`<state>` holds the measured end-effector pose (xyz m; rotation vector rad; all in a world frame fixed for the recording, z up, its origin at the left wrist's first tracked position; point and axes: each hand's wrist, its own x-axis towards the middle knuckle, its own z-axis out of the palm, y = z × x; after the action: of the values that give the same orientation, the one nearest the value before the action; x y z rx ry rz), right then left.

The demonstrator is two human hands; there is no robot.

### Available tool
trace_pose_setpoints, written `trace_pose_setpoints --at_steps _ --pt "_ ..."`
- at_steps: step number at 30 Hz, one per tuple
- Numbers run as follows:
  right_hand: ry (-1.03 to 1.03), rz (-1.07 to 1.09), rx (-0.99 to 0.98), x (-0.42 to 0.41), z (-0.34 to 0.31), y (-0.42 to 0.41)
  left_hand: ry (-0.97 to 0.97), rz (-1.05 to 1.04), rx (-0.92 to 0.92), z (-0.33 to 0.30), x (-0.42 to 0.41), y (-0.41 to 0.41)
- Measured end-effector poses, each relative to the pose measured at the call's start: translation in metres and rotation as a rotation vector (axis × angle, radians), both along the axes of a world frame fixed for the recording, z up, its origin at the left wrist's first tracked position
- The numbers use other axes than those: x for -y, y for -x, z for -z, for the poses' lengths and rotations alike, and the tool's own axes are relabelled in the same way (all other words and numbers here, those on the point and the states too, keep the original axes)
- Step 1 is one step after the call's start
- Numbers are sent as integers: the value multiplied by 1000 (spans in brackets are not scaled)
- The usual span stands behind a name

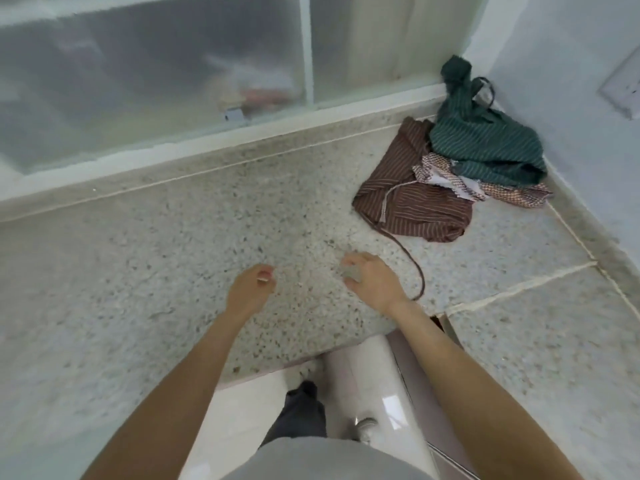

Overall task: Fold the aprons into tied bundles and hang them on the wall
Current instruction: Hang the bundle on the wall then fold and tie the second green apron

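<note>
Aprons, heap of three, counter (pixel 173 244) at 2 o'clock: brown (pixel 412 202) lowest, checked (pixel 512 195) between, green (pixel 485 143) on top. Soft, light, limp; likely best taken by the strap (pixel 414 261) trailing toward 4 o'clock. Left hand (pixel 251 289) and right hand (pixel 372 278): loosely curled, holding nothing.

Home interior, likely kitchen or utility corner. Speckled terrazzo tabletop (pixel 173 244) with seams, filling middle of frame, meets pale painted wall (pixel 568 64) at upper right. Frosted sliding window (pixel 149 81) with pale frame across upper left. Glossy white floor tiles (pixel 242 410) at bottom centre. Wall plate (pixel 623 88) at right edge, kind unclear. Crumpled striped aprons (pixel 450 168) heaped in tabletop corner, upper right.
</note>
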<state>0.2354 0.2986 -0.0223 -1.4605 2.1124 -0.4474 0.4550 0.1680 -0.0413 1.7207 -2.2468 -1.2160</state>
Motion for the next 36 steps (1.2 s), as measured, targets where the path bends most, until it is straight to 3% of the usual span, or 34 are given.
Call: trace_pose_setpoints --at_steps 3,9,12,15,20,25,32,36 --pt "36 108 -143 47 13 4 -24 -16 2 7 35 -2" --pt "-62 305 -436 97 27 56 27 265 -12 14 102 57" --pt "-241 364 -452 104 33 77 47 419 -17 20 117 99" --pt "-352 433 -349 104 37 93 70 539 -38 24 118 138" --pt "-252 432 -292 89 50 113 -49 634 -110 26 103 204" --pt "-71 312 -243 74 54 139 -144 407 -194 34 86 256" --pt "147 214 -127 59 44 185 -30 320 -153 40 92 274" --pt "253 166 -223 61 31 216 88 327 53 39 100 267"
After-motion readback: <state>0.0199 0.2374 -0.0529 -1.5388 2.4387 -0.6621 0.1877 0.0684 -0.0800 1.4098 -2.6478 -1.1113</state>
